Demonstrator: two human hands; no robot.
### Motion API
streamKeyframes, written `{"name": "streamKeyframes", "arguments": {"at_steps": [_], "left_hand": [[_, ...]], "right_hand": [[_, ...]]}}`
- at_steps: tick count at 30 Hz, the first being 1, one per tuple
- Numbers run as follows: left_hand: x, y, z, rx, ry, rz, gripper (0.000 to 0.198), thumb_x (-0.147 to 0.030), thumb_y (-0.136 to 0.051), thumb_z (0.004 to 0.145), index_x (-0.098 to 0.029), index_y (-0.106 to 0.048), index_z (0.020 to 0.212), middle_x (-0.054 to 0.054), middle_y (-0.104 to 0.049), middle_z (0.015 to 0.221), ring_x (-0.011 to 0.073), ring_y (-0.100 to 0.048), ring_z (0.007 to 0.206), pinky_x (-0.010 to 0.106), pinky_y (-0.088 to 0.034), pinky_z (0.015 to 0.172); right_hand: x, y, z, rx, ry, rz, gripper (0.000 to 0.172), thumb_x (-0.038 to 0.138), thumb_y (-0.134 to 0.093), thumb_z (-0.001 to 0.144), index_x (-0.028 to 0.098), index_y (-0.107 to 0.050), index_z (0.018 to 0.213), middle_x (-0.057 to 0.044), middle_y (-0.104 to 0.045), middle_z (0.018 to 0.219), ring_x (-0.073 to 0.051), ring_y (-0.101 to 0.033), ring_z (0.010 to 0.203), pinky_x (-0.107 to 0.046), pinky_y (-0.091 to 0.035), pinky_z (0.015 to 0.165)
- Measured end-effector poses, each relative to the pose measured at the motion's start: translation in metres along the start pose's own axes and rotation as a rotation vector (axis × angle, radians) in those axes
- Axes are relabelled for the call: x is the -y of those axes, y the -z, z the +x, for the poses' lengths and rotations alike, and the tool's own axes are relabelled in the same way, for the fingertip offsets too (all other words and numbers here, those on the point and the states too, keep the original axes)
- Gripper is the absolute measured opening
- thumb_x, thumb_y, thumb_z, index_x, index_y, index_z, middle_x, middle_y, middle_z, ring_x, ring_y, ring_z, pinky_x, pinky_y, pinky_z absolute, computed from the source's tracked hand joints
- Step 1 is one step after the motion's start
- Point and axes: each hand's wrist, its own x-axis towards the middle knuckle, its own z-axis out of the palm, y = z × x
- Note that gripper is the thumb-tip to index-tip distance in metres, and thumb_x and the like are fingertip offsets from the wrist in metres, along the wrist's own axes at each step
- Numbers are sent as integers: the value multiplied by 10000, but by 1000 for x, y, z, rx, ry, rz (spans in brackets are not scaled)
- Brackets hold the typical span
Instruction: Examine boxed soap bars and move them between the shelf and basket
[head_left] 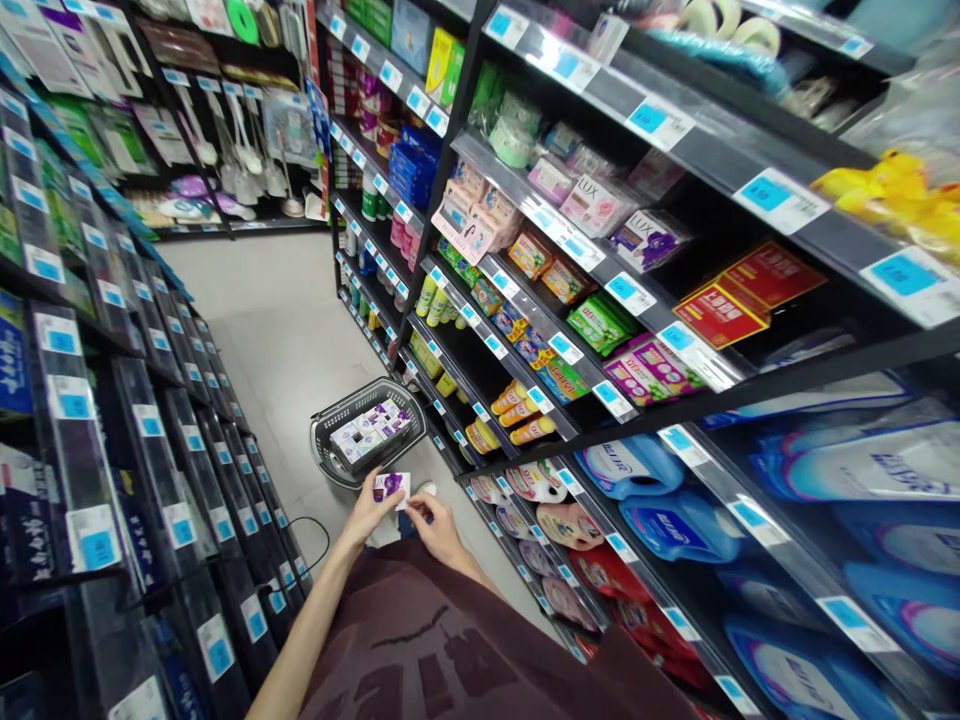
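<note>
A small white and purple soap box (391,488) is held in front of the body, above the floor. My left hand (367,505) grips its left side with closed fingers. At its lower right edge, the fingers of my right hand (433,522) are pinched together and touch the box. Just beyond both hands, a dark grey basket (322,455) stands on the floor. Several similar white and purple soap boxes (375,430) lie in rows inside the basket.
Shelves with price tags line both sides of the aisle. On the right shelf are LUX soap boxes (595,203), a red sign (724,313) and blue detergent bags (679,525). A black cable (324,540) hangs by the left shelf. Brushes hang at the aisle's end.
</note>
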Motion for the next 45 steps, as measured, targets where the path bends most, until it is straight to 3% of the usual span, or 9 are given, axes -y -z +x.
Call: {"name": "streamKeyframes", "arguments": {"at_steps": [4, 12, 22, 28, 45], "left_hand": [[-1, 0, 0, 42, -33, 14, 931, -406, -857, 601, -198, -429, 1401, 131, -609, 1246, 294, -632, 1094, 447, -425, 1042], [-5, -1, -3, 82, -51, -13, 1065, -354, -895, 514, -181, -388, 1434, 91, -646, 1042, 285, -647, 941, 458, -485, 944], [1, 0, 0, 34, -85, 39, 930, -294, -856, 557, -208, -462, 1396, 136, -607, 1249, 305, -628, 1072, 453, -452, 999], [-4, 0, -1, 63, -74, 116, 931, -324, -809, 622, -185, -393, 1443, 172, -534, 1373, 313, -588, 1174, 448, -424, 1047], [-7, 1, -2, 103, -57, 84, 1035, -401, -829, 603, -155, -314, 1467, 157, -571, 1293, 262, -626, 1093, 430, -461, 1028]], "right_hand": [[5, 2, 1, -31, 13, -29, 156, 321, -609, 897, 205, -713, 898, -2, -675, 718, -139, -598, 614, -249, -494, 611], [2, 3, 0, -48, 5, -23, 121, 281, -615, 882, 206, -708, 900, -5, -680, 734, -144, -608, 623, -252, -487, 621], [3, 1, 2, -73, -75, 39, 156, 330, -668, 862, 184, -709, 826, 7, -660, 659, -134, -586, 580, -241, -465, 593], [4, -1, 3, -73, -133, 61, 252, 394, -674, 850, 168, -692, 740, 12, -634, 601, -117, -549, 541, -227, -432, 556], [8, -1, 2, -25, -170, 85, 215, 345, -621, 870, 168, -711, 786, 6, -648, 602, -121, -578, 535, -224, -435, 553]]}}
